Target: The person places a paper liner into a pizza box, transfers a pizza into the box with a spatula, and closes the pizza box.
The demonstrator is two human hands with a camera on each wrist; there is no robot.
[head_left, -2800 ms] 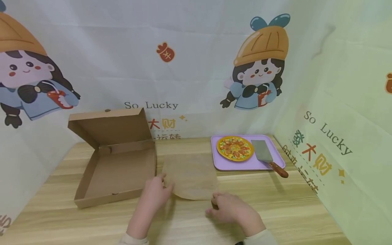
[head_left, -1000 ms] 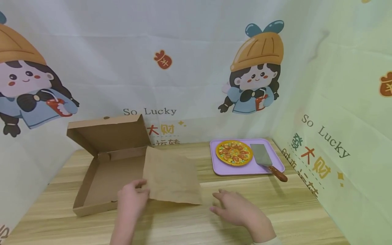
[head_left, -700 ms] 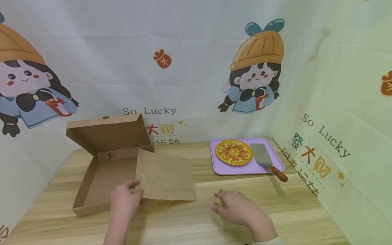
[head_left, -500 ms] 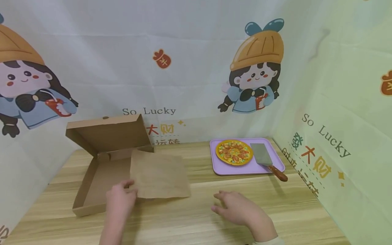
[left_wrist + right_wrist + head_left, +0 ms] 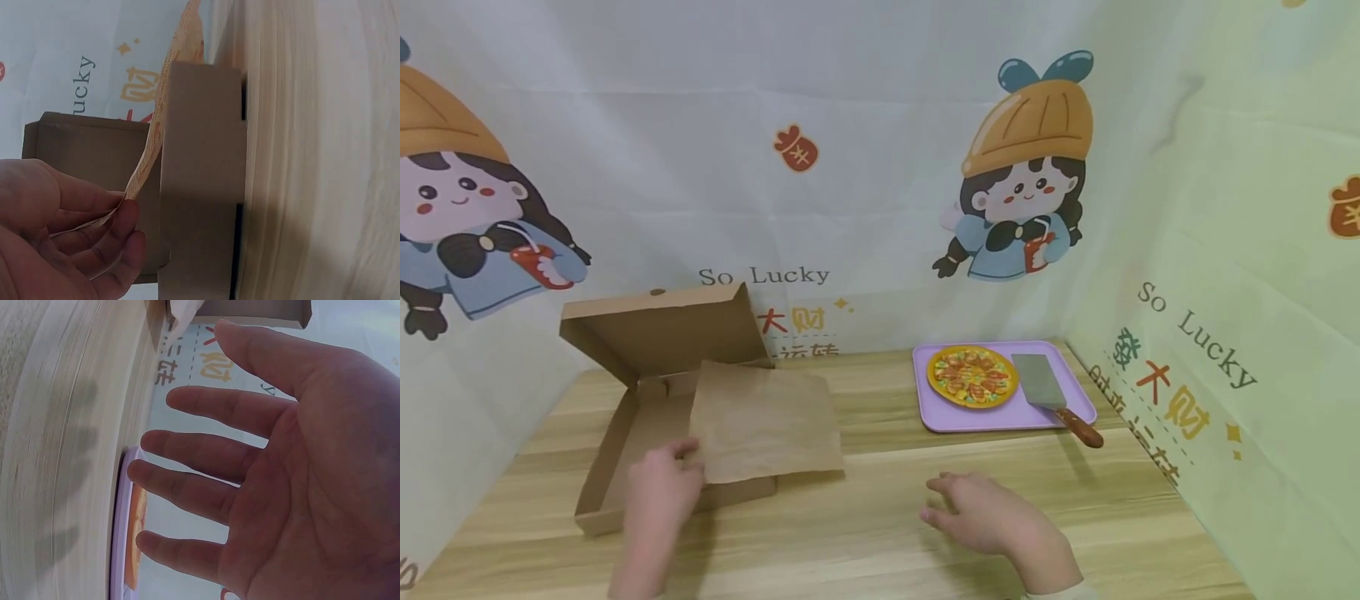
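One brown paper sheet (image 5: 767, 425) is hanging partly over a cardboard box (image 5: 741, 492), whose lid (image 5: 670, 333) is standing raised. At eight o'clock in the head view, the left hand (image 5: 662, 483) is pinching one edge between thumb and fingertips (image 5: 128, 215); the sheet is extending toward two o'clock. At five o'clock, the right hand (image 5: 981, 512) is hovering above a wooden table (image 5: 842, 550), holding nothing, its fingers lying relaxed and apart. Toward twelve o'clock from that hand, a lilac tray (image 5: 955, 419) is carrying a pizza (image 5: 973, 377) and, near its three o'clock, a spatula (image 5: 1040, 382).
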